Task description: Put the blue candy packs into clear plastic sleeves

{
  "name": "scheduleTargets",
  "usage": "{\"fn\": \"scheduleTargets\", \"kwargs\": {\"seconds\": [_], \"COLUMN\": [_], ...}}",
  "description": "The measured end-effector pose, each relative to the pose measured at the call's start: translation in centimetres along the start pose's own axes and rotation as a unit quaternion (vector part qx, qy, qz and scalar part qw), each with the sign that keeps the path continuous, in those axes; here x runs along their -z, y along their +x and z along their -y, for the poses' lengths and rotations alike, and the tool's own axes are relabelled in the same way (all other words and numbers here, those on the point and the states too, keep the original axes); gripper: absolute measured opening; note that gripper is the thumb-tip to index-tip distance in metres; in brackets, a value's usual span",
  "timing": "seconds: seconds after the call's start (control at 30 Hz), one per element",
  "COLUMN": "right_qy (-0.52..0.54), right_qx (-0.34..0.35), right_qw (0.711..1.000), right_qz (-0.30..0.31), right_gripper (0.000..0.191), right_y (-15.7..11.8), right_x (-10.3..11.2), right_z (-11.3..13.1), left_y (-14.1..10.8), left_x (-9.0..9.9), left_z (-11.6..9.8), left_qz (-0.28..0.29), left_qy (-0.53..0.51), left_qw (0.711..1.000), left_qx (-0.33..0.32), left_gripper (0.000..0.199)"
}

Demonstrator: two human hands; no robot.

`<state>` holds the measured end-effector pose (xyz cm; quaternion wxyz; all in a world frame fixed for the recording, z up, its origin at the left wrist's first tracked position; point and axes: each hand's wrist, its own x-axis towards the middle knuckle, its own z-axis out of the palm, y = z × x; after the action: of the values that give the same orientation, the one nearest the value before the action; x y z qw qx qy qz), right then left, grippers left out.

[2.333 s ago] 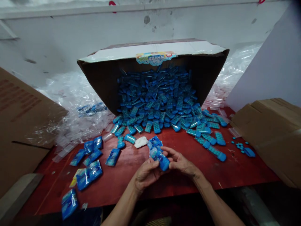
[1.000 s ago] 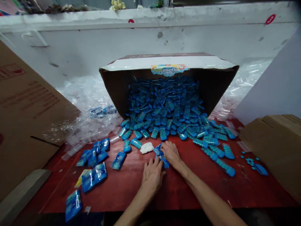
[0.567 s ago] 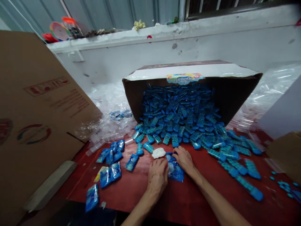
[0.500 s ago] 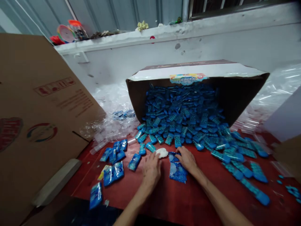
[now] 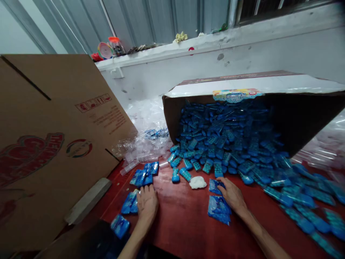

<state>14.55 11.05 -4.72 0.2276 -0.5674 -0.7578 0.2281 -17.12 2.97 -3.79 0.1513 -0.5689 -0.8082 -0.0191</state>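
My left hand point(image 5: 147, 203) lies with its fingers stretched out at the edge of a group of small glossy blue packets point(image 5: 129, 203), partly covering them. Another blue packet point(image 5: 120, 226) lies nearer to me, and several more packets point(image 5: 145, 175) are piled just beyond. On the right, my right hand point(image 5: 232, 194) has its thumb and fingers closed on the edge of a blue packet point(image 5: 215, 186). Below that hand a small overlapping stack of blue packets point(image 5: 219, 208) rests on the red tabletop point(image 5: 183, 223). A crumpled white wad point(image 5: 198, 182) sits between my hands.
A tipped carton point(image 5: 275, 81) spills many blue-green bead-filled tubes point(image 5: 215, 144) onto the table. A large brown carton point(image 5: 64, 118) stands left, with a grey block point(image 5: 88, 201) at its foot. Clear plastic tubes point(image 5: 145, 147) are heaped behind, below a ledge point(image 5: 167, 50).
My left hand has moved left, from beside the white wad to the packets. The lone packet near it no longer lies in its place. My right hand stays at its packet. The view has shifted.
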Motion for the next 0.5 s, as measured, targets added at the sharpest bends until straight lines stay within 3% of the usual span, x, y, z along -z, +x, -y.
{"fn": "scheduleTargets", "kwargs": {"seconds": [0.13, 0.23, 0.37, 0.5], "right_qy": [-0.103, -0.211, -0.186, -0.173], "right_qx": [-0.016, -0.001, 0.159, 0.348], "right_qw": [0.994, 0.974, 0.969, 0.92], "right_qz": [-0.026, -0.085, -0.041, 0.057], "right_gripper": [0.023, 0.022, 0.02, 0.031], "right_y": [-0.4, -0.2, 2.2, 6.2], "right_x": [0.3, 0.8, -0.6, -5.0], "right_z": [0.6, 3.2, 9.2, 13.9], "left_y": [1.0, 3.1, 7.4, 10.0], "left_x": [1.2, 2.0, 1.7, 0.2], "left_z": [0.2, -1.3, -2.7, -1.9], "left_qz": [-0.004, -0.011, -0.029, -0.006], "left_qy": [0.012, -0.003, -0.038, -0.043], "left_qw": [1.0, 1.0, 0.996, 0.995], "left_qx": [0.015, 0.002, -0.079, -0.091], "left_gripper": [0.038, 0.038, 0.031, 0.034]}}
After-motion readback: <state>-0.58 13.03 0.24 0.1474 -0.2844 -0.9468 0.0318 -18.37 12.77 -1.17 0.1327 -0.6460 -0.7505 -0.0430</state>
